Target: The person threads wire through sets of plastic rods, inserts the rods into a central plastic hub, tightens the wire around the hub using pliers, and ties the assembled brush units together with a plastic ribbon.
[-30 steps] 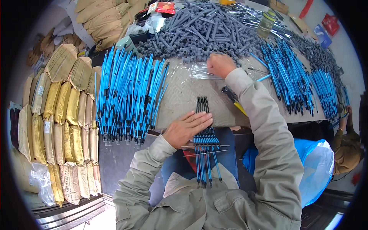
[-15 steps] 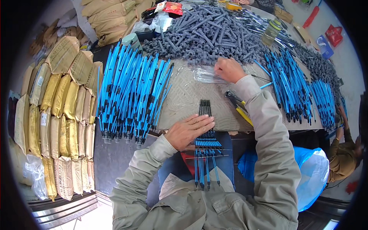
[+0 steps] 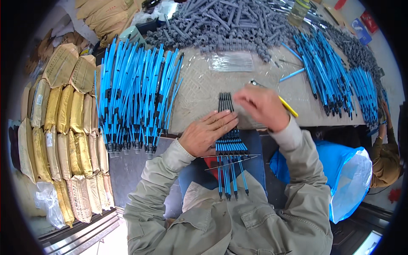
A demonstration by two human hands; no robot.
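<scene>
The row of blue-and-black rods (image 3: 231, 148) reaches from above my lap to the table (image 3: 191, 102), two thin rods (image 3: 253, 155) crossing its nearer part. My left hand (image 3: 207, 132) lies flat across the row, fingers extended. My right hand (image 3: 264, 107), blurred, is just right of the row's far end; I cannot tell whether it pinches anything. Beyond the row lie yellow-handled pliers (image 3: 289, 107) to its right, then a clear packet (image 3: 230, 62), then heaped grey parts (image 3: 225, 27).

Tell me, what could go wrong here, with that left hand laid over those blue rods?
The rods stick out past the table edge, so they might slip down if the left hand lifts. The yellow-handled tool, partly hidden behind the right hand, could perhaps get knocked.
</scene>
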